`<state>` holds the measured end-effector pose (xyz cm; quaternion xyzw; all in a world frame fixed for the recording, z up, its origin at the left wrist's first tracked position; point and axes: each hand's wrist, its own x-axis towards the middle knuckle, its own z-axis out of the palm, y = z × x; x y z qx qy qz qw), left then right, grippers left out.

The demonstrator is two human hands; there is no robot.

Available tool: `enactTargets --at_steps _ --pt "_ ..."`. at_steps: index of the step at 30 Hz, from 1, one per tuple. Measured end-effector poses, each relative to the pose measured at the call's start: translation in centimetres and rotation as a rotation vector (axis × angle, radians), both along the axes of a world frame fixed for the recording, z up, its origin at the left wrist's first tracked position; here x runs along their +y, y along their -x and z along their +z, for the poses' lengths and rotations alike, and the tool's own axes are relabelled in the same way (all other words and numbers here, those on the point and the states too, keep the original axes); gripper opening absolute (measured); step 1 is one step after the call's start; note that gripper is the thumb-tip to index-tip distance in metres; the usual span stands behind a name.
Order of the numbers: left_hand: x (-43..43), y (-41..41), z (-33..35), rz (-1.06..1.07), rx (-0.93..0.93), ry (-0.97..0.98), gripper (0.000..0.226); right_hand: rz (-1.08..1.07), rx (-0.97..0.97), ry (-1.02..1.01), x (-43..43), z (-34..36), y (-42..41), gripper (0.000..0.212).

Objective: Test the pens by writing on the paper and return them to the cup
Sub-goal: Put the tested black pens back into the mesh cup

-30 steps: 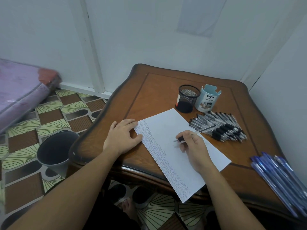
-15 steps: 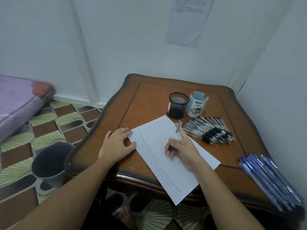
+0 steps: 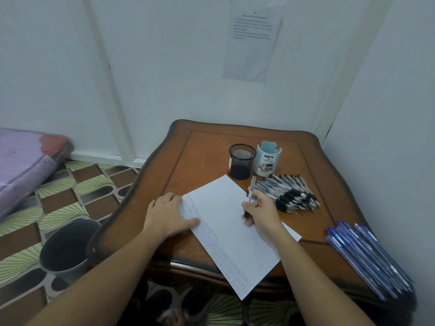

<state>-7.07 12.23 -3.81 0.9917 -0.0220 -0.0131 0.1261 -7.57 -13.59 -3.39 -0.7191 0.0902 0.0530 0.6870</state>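
1. We see the right hand [image 3: 263, 215] gripping a pen [image 3: 251, 188] in a writing hold. The tip is down at mid-sheet on the paper [image 3: 223, 208]; we can't tell if it actually touches.
2. The left hand [image 3: 168, 214] lies flat with straight fingers, holding nothing. It presses the paper's left edge onto the table [image 3: 207, 156].
3. We judge the step to be a test stroke. To do it well:
   - pin the sheet with the left palm;
   - make a short, light mark on blank paper right of the scribble column.
4. For the return, the mesh cup [image 3: 241, 161] and the blue cup [image 3: 268, 161] stand side by side beyond the paper. We can't tell which one is meant.
5. The pen pile [image 3: 289, 192] lies just right of the writing hand, so we'd watch the wrist.
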Motion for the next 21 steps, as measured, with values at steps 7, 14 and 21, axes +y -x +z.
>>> enactTargets --at_steps 7,14,21 --pt "-1.6 -2.0 2.2 0.080 0.051 -0.088 0.058 0.003 0.021 -0.034 -1.3 -0.2 -0.5 0.040" --pt "-5.9 -5.3 2.6 -0.029 -0.013 0.008 0.053 0.031 0.072 -0.072 -2.0 0.0 -1.9 0.036" --pt "-11.4 -9.7 3.8 -0.054 0.040 0.646 0.073 0.030 -0.050 0.086 -3.1 3.3 -5.0 0.087"
